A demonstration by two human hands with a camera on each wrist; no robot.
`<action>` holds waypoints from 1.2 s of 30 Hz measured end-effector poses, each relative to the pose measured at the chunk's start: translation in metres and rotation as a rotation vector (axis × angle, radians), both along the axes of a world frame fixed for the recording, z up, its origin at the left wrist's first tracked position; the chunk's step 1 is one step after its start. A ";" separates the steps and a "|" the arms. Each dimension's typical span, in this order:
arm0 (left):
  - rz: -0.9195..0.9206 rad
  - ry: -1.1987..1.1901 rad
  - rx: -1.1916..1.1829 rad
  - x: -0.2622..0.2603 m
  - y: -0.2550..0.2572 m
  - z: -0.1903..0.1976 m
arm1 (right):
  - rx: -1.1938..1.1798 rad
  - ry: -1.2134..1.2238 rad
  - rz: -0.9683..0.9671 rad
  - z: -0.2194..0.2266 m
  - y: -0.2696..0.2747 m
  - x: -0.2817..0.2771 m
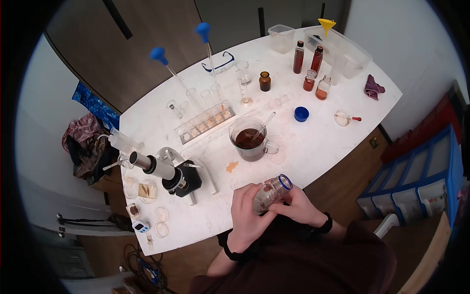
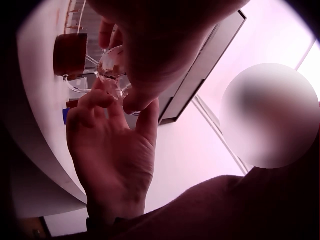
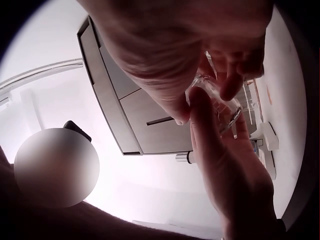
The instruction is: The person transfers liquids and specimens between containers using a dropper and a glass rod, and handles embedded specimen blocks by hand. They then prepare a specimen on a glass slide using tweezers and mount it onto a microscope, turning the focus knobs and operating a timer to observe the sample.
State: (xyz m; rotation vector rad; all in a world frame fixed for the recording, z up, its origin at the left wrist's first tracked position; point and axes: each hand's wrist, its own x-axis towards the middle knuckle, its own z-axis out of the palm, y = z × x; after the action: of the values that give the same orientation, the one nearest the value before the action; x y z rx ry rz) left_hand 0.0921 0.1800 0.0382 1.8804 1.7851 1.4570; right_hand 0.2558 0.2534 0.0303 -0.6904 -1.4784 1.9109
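A clear glass bottle (image 1: pixel 267 197) with a blue ring at its uncapped neck is held between both hands at the table's front edge, its mouth tilted up and to the right. My left hand (image 1: pixel 247 210) grips the bottle's lower body, fingers over the far side. The right hand (image 1: pixel 299 209) has its fingers and thumb around the neck end. Both wrist views show the glass between the fingertips, partly hidden by the hands. Beyond the hands stands a glass jug (image 1: pixel 248 153) of dark red-brown liquid with a glass rod (image 1: pixel 265 125) leaning in it.
A blue screw cap (image 1: pixel 301 114) lies right of the jug. To the left stand a microscope (image 1: pixel 171 174) and a test tube rack (image 1: pixel 205 123). Red-filled bottles (image 1: pixel 298 59), a brown jar (image 1: pixel 265 82) and a petri dish (image 1: pixel 342 118) sit further back and right.
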 end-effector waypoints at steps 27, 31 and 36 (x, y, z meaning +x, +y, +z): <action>-0.307 -0.926 -0.360 -0.023 -0.008 -0.028 | 0.605 -0.824 -0.078 0.068 0.139 0.027; -0.303 -0.741 -0.326 -0.028 -0.009 -0.029 | 0.765 -0.705 0.169 0.072 0.092 0.018; -0.263 -0.625 -0.301 -0.025 -0.008 -0.023 | 0.742 -0.692 0.258 0.078 0.080 0.007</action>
State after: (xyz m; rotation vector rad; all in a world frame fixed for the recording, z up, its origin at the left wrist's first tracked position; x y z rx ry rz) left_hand 0.0674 0.1715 0.0153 1.2623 1.3128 1.3778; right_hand 0.2625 0.3335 0.1087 -0.8547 -2.6077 1.1322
